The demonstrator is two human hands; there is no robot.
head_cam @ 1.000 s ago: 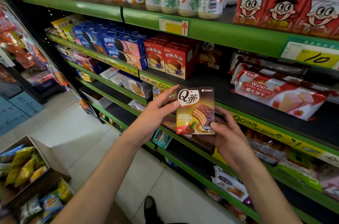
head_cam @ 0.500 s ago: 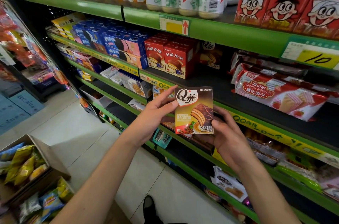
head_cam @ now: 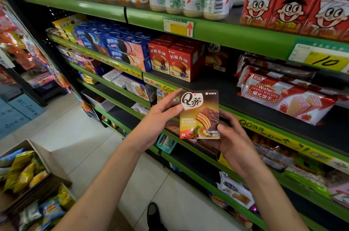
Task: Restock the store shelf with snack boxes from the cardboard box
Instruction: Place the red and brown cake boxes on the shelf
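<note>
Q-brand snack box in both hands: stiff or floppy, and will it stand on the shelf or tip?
The brown snack box looks like stiff carton: flat faces, crisp edges, no buckling where the left hand and right hand pinch it. Probably light. It seems thin, so upright it may tip; the red boxes could brace it.

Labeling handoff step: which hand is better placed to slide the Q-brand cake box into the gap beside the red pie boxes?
Right hand, probably. It wraps the Q-brand cake box's lower right edge, nearest the bare shelf; left hand only pinches the upper left corner, below the red pie boxes.
</note>
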